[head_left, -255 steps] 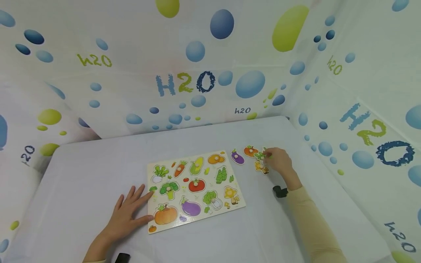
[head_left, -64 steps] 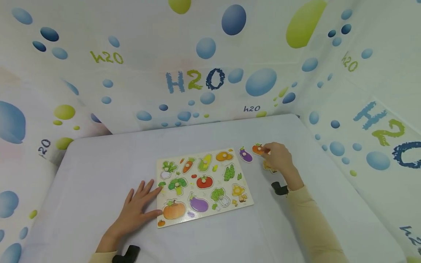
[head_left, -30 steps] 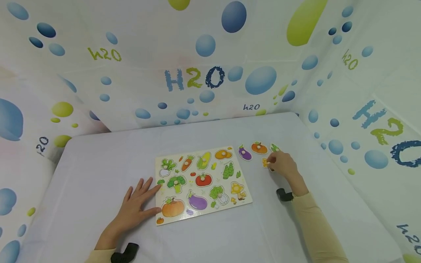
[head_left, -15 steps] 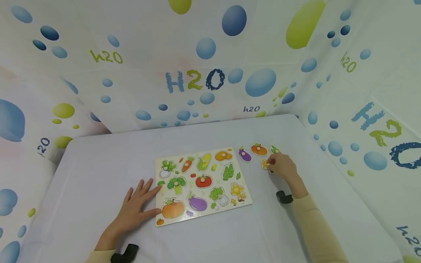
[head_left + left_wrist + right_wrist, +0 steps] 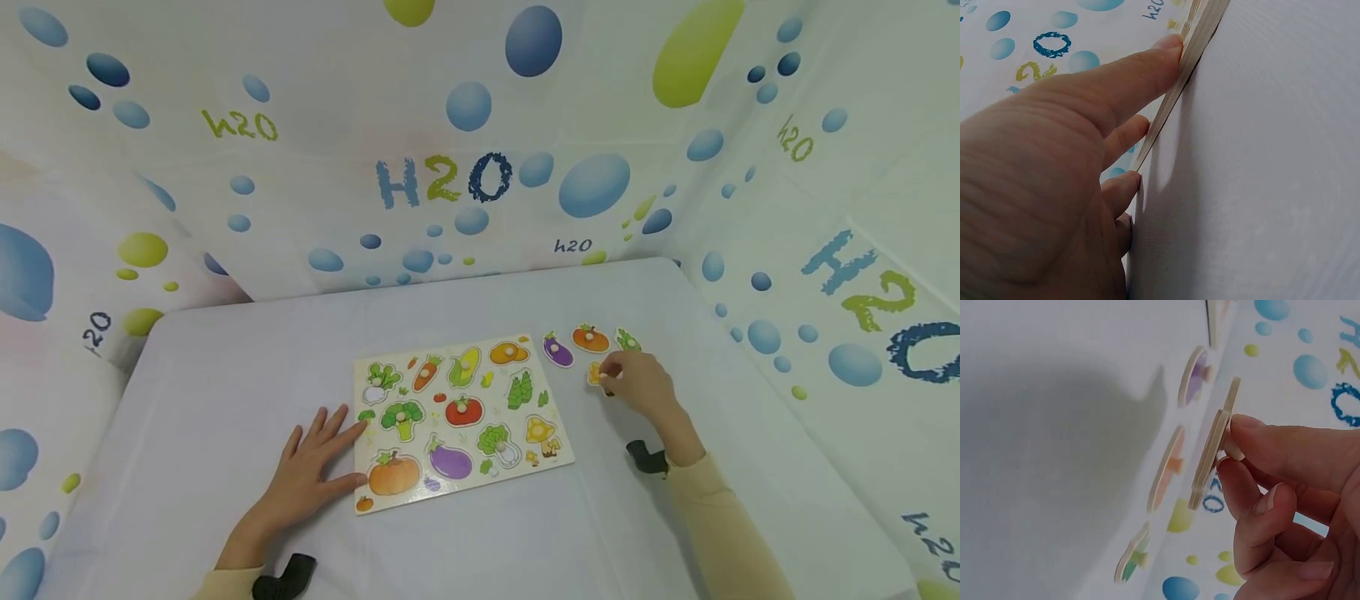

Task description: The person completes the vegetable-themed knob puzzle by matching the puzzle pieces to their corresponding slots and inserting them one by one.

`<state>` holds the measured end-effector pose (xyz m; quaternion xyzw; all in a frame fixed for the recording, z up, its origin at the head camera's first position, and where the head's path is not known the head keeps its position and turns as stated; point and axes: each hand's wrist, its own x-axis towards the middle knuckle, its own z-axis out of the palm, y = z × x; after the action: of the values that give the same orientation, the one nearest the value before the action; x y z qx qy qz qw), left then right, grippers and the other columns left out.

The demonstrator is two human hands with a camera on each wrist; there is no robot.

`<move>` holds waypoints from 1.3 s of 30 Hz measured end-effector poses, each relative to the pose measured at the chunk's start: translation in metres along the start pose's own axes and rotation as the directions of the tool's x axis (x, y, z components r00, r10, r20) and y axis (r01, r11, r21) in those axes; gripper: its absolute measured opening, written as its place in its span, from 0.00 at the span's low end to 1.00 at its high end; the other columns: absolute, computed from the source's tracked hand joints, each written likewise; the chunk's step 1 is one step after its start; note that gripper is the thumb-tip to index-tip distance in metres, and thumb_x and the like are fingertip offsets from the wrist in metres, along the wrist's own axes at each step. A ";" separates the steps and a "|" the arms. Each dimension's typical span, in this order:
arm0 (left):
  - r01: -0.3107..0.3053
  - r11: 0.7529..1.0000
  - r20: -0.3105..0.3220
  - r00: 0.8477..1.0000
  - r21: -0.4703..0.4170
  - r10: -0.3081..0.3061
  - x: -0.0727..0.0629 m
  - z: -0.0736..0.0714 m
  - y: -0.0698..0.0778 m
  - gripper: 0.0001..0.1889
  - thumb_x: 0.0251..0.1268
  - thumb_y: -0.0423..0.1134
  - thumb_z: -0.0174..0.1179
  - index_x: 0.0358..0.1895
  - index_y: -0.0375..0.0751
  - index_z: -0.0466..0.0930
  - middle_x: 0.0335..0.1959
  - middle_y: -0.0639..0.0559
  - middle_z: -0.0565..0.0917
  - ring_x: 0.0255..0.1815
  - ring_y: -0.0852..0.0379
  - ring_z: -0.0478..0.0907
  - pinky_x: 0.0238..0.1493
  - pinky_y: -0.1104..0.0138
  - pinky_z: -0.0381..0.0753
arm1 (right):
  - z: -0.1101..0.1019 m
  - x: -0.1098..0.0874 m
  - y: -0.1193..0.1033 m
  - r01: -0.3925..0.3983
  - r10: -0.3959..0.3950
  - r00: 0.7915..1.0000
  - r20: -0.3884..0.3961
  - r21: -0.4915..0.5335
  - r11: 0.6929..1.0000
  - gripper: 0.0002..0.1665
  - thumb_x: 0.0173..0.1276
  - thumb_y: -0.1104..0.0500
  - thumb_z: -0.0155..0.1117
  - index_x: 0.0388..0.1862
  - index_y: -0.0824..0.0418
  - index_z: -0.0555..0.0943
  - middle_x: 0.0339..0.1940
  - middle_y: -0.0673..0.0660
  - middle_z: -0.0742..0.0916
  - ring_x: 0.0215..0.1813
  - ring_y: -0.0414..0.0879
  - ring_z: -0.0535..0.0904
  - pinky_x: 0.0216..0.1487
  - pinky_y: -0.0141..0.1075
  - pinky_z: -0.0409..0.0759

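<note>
My right hand [image 5: 637,385] pinches the small knob of a yellow mushroom puzzle piece [image 5: 594,372] between thumb and fingertips. In the right wrist view this wooden piece [image 5: 1211,453] is seen edge-on, raised off the cloth. Just behind the hand lie the eggplant piece [image 5: 558,350], the pumpkin piece [image 5: 591,338] and a green vegetable piece [image 5: 627,340], partly covered by the hand. My left hand [image 5: 303,475] lies spread at the left edge of the vegetable puzzle board [image 5: 468,481]; its thumb and index fingertip touch that edge. The left wrist view shows fingertips along the board's side [image 5: 1194,56].
Knobbed carrot [image 5: 427,373], tomato [image 5: 463,410] and broccoli [image 5: 402,419] pieces sit in the board, among others. Its pumpkin recess [image 5: 394,475] and eggplant recess [image 5: 451,461] hold no piece. A white cloth [image 5: 255,358] covers the table; printed curtains [image 5: 315,75] stand behind and beside it.
My right hand has gone from the green piece, now right of the pumpkin, to the mushroom piece and shifted it slightly left. The left hand has stayed at the board's edge.
</note>
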<state>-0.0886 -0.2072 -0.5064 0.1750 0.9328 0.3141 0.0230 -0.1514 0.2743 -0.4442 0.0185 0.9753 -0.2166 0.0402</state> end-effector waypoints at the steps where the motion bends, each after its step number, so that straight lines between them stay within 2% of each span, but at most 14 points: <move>1: 0.001 1.000 0.001 1.000 0.000 -0.001 0.000 0.000 0.000 0.38 0.55 0.55 0.67 0.70 0.45 0.70 0.77 0.36 0.57 0.79 0.32 0.44 0.73 0.36 0.35 | 0.001 -0.001 -0.002 0.004 -0.004 1.000 0.004 0.000 1.000 0.06 0.64 0.59 0.66 0.36 0.61 0.84 0.29 0.54 0.85 0.28 0.46 0.74 0.26 0.33 0.70; 11: 0.004 1.000 0.002 1.000 -0.004 -0.004 0.000 0.000 0.000 0.39 0.55 0.56 0.67 0.70 0.45 0.69 0.77 0.36 0.57 0.79 0.33 0.43 0.73 0.36 0.35 | 0.013 -0.017 -0.027 0.066 -0.066 0.998 0.003 -0.026 0.997 0.03 0.62 0.60 0.70 0.33 0.59 0.85 0.28 0.51 0.85 0.26 0.43 0.73 0.24 0.32 0.70; 24: 0.008 1.000 0.012 1.000 0.011 -0.008 0.002 0.000 -0.003 0.39 0.56 0.56 0.66 0.71 0.46 0.69 0.77 0.37 0.56 0.79 0.34 0.43 0.74 0.37 0.34 | 0.036 -0.038 -0.065 0.130 -0.128 0.991 0.029 -0.087 0.988 0.04 0.61 0.59 0.71 0.32 0.57 0.84 0.28 0.49 0.83 0.28 0.42 0.72 0.27 0.30 0.72; 31: 0.000 1.000 0.012 1.000 0.007 0.000 0.001 0.000 -0.003 0.39 0.56 0.56 0.67 0.70 0.45 0.69 0.77 0.36 0.57 0.79 0.33 0.43 0.73 0.36 0.35 | 0.048 -0.048 -0.075 0.185 -0.182 0.983 0.032 -0.121 0.975 0.05 0.59 0.58 0.73 0.28 0.55 0.83 0.24 0.47 0.80 0.27 0.40 0.70 0.27 0.30 0.71; 39: -0.002 1.000 0.013 1.000 0.001 0.002 0.000 0.000 -0.002 0.39 0.55 0.56 0.67 0.70 0.45 0.69 0.77 0.36 0.57 0.79 0.33 0.43 0.73 0.36 0.35 | 0.058 -0.053 -0.079 0.171 -0.165 0.984 0.059 -0.118 0.978 0.04 0.59 0.58 0.73 0.29 0.56 0.84 0.23 0.47 0.78 0.27 0.41 0.70 0.28 0.31 0.68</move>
<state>-0.0898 -0.2088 -0.5077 0.1780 0.9326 0.3125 0.0286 -0.0991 0.1775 -0.4591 -0.0719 0.9835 -0.1590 0.0468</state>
